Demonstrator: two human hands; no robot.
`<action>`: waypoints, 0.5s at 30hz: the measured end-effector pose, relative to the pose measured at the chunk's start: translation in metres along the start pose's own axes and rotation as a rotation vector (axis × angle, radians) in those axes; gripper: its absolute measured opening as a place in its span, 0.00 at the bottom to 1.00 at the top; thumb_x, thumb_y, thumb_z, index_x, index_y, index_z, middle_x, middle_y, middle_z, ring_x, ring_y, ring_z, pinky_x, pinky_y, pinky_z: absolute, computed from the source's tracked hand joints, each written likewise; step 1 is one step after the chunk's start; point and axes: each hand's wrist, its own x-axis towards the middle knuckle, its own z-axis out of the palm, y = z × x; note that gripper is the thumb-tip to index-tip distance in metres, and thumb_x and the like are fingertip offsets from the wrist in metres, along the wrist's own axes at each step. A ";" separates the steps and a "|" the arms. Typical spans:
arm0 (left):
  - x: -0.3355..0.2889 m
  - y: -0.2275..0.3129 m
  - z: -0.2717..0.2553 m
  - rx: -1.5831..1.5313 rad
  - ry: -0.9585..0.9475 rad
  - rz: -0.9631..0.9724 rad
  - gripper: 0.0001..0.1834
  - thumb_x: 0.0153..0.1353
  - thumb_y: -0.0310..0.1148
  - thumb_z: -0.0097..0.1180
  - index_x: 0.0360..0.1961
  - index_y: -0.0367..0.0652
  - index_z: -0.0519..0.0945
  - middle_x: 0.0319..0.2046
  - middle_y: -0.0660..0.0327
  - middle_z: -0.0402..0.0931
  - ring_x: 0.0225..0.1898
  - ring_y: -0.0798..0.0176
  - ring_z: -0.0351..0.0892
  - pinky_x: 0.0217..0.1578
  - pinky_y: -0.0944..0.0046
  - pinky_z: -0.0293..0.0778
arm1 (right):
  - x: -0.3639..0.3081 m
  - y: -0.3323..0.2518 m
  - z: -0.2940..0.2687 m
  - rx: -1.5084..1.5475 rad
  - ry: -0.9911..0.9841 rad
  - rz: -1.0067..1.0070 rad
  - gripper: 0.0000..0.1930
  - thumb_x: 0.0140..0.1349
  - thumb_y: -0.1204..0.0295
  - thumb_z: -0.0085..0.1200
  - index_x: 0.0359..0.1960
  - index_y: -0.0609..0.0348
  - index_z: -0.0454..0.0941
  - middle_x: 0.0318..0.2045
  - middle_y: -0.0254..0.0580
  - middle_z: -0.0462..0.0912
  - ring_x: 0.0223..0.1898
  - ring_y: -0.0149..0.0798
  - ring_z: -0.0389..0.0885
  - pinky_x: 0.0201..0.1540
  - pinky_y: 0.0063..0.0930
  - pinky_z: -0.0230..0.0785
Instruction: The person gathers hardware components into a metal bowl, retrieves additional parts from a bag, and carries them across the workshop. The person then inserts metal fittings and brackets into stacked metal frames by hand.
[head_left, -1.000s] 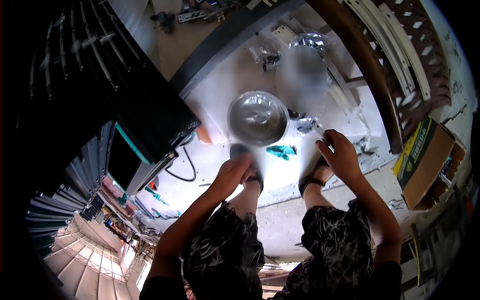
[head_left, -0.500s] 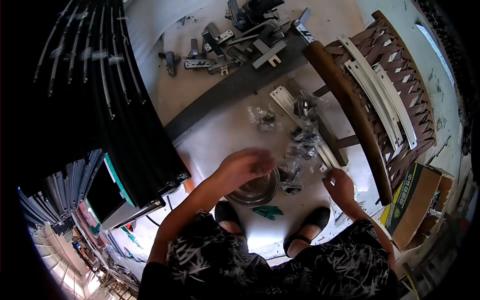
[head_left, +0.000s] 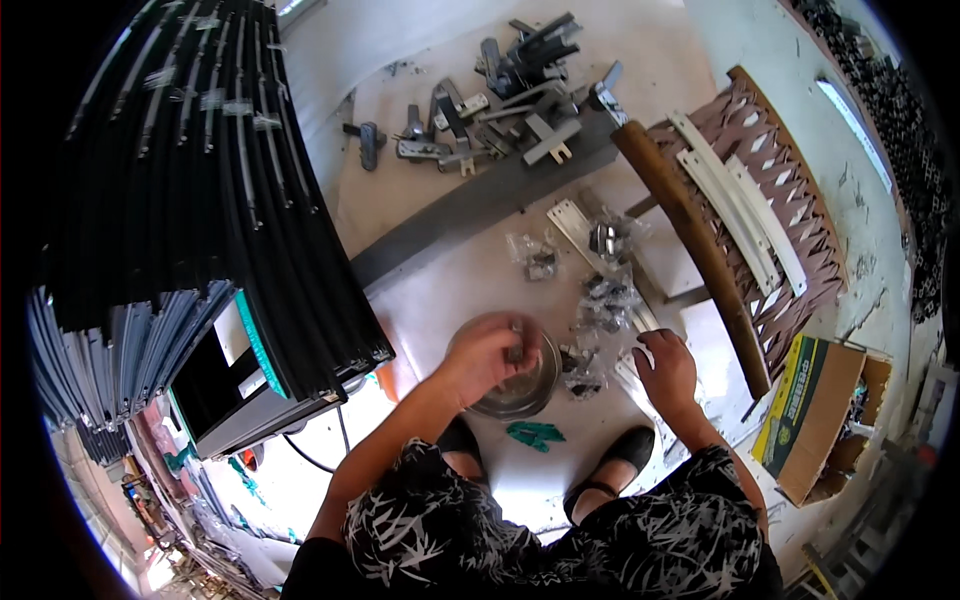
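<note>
My left hand [head_left: 487, 357] is over a round metal bowl [head_left: 540, 392] on the floor. Its fingers are pinched on a small grey piece [head_left: 516, 352] whose kind I cannot make out. To the right, my right hand [head_left: 668, 372] is raised with curled fingers, thumb and forefinger close together; anything between them is too small to tell. Just beyond it is the end of a white metal strip [head_left: 645, 318]. Clear plastic bags of small metal parts [head_left: 608, 300] lie between the hands and farther off. A green glove-like piece [head_left: 535, 435] rests by the bowl.
A brown woven chair [head_left: 690, 260] lies at the right with white strips [head_left: 735, 215] on it. An open carton [head_left: 815, 420] stands nearer. A grey beam [head_left: 480, 205] crosses the floor before a heap of metal fittings [head_left: 525, 110]. Black profiles [head_left: 190, 200] are stacked at left.
My left hand has drawn slightly back and left, and its blurred fingers now show a pinch on a grey piece. The right hand has shifted little; the view has tilted.
</note>
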 end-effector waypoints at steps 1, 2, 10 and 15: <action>-0.014 0.002 -0.003 0.019 0.005 0.001 0.12 0.53 0.24 0.45 0.40 0.37 0.70 0.34 0.57 0.72 0.32 0.64 0.73 0.36 0.66 0.72 | 0.011 -0.020 -0.002 -0.039 0.051 -0.107 0.12 0.46 0.73 0.55 0.35 0.58 0.74 0.34 0.46 0.75 0.39 0.50 0.73 0.40 0.39 0.66; -0.025 -0.001 -0.005 0.047 0.016 0.019 0.13 0.52 0.24 0.46 0.40 0.37 0.70 0.33 0.58 0.71 0.28 0.65 0.72 0.32 0.67 0.72 | 0.022 -0.038 -0.005 -0.068 0.116 -0.226 0.14 0.45 0.74 0.55 0.37 0.59 0.73 0.35 0.48 0.75 0.40 0.51 0.71 0.42 0.39 0.65; -0.002 -0.042 -0.012 0.656 -0.122 0.044 0.16 0.60 0.44 0.48 0.37 0.41 0.71 0.15 0.70 0.60 0.13 0.76 0.56 0.13 0.75 0.52 | 0.057 0.022 0.049 -0.149 0.070 -0.214 0.11 0.39 0.71 0.59 0.27 0.57 0.76 0.33 0.50 0.71 0.40 0.52 0.69 0.41 0.44 0.64; -0.040 -0.017 0.021 0.446 -0.003 0.141 0.24 0.59 0.55 0.45 0.37 0.43 0.72 0.17 0.68 0.62 0.14 0.76 0.58 0.13 0.74 0.51 | 0.038 -0.069 0.007 0.058 0.369 -0.429 0.07 0.39 0.76 0.56 0.22 0.60 0.72 0.29 0.48 0.70 0.35 0.50 0.69 0.34 0.45 0.63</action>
